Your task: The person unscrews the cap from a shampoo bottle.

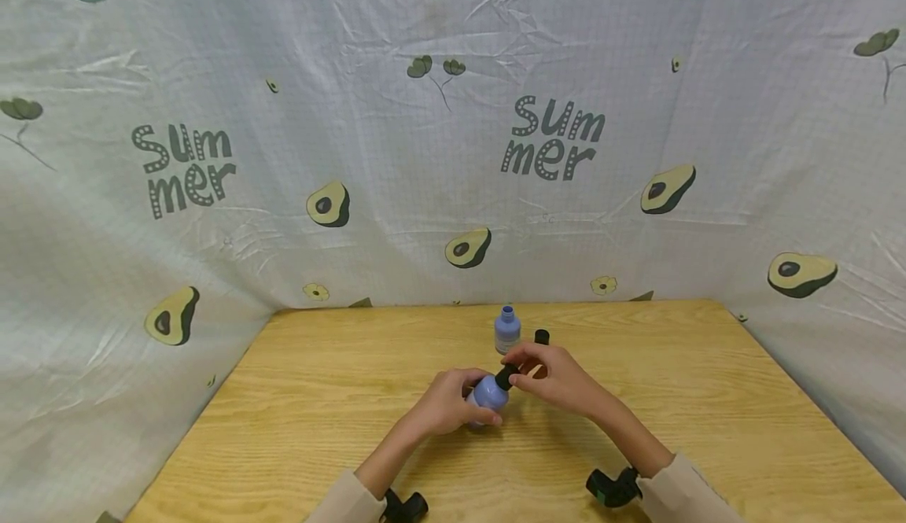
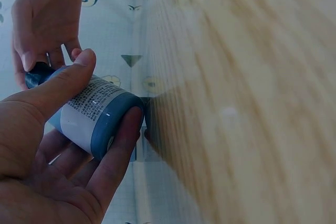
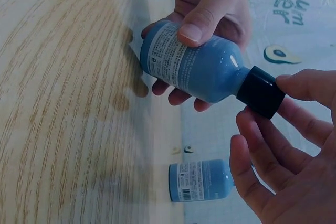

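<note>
Over the table (image 1: 297,397) the left hand (image 1: 446,405) grips a blue bottle (image 1: 488,392) tilted sideways while the right hand (image 1: 559,377) pinches its black cap (image 1: 506,376), apparently mid-twist; next seems a steady turn against a firm hold.

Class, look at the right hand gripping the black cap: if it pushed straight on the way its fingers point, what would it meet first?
The right hand points leftward at the black cap it pinches, so it would meet the blue bottle first, then probably the left hand holding it.
</note>
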{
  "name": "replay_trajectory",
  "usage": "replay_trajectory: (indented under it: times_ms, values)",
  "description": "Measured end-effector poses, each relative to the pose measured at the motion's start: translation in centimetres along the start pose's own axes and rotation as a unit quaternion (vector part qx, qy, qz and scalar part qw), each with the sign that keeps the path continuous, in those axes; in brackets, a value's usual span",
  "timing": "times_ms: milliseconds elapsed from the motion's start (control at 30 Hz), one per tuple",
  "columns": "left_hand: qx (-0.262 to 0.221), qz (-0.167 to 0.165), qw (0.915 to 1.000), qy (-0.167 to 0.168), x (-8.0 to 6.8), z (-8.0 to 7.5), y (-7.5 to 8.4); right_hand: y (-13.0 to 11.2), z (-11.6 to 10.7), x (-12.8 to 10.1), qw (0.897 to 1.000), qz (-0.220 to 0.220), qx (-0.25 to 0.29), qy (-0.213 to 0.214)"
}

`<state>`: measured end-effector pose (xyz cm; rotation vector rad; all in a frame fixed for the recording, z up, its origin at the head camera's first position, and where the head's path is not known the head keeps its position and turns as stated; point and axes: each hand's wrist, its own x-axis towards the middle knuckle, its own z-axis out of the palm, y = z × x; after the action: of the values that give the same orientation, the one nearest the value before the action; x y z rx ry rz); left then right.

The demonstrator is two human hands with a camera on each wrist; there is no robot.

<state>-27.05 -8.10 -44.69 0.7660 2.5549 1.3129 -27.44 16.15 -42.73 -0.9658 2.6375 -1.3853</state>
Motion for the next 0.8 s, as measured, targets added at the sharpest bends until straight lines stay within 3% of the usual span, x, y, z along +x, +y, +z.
replay_trajectory:
  times_ms: [800]
  values:
    - [-0.003,-0.002,1.0000,-0.002,-0.08,0.20,0.02,0.03,0.11,-0.14,1.000,0.007,-0.012,0.013]
